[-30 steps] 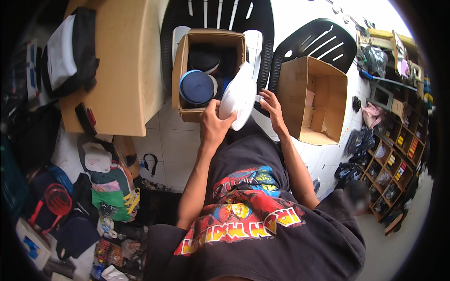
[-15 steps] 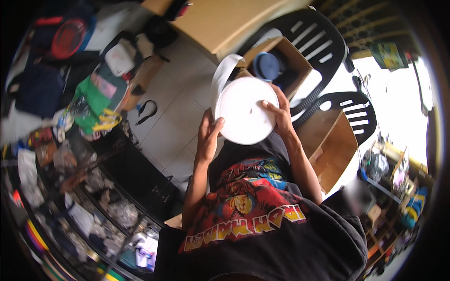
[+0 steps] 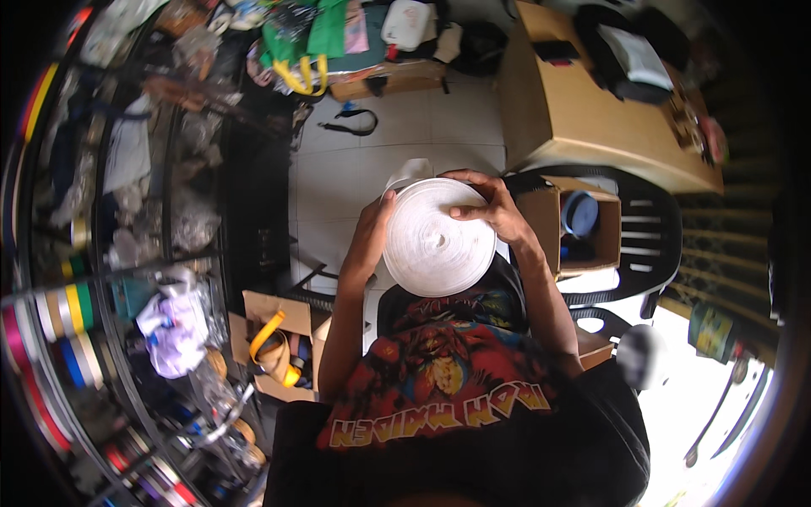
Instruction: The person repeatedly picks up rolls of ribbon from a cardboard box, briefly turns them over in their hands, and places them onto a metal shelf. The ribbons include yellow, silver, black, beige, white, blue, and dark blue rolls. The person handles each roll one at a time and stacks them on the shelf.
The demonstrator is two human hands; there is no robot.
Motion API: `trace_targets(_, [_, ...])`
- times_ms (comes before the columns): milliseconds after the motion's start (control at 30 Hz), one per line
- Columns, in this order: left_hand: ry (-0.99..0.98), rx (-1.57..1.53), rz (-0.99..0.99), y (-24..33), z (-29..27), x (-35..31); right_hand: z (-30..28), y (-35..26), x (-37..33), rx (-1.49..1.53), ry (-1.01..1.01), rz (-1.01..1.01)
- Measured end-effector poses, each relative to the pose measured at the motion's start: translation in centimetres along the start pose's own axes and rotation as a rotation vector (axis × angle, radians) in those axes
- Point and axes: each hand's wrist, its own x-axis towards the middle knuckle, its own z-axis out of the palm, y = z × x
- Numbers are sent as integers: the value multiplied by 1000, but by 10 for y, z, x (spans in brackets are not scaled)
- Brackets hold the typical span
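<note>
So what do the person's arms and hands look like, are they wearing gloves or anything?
No gloves. The left hand and the right hand are both bare, and I see no rings, watch or bracelets. The forearms are bare too, with no long sleeves reaching down them. The only clothing in view is a black T-shirt with a red, yellow and blue printed picture on the front.

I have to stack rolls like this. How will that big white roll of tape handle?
The white tape roll looks tightly wound, so probably stiff and fairly heavy. Both hands, left hand and right hand, steady it. Being round, it may roll on edge.
</note>
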Motion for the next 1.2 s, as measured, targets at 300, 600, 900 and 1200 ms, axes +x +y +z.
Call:
trace_targets(300, [19,168,-70,18,-7,-19,24,-17,35,-107,-477,57])
trace_targets(600, [56,127,-125,10,13,-8,7,-7,-4,41,-93,325])
trace_targets(900, [219,126,-43,38,50,-6,-14,-5,-31,97,48,179])
trace_targets(1200, [96,288,141,89,83,-14,-65,-51,-5,-43,-164,-163])
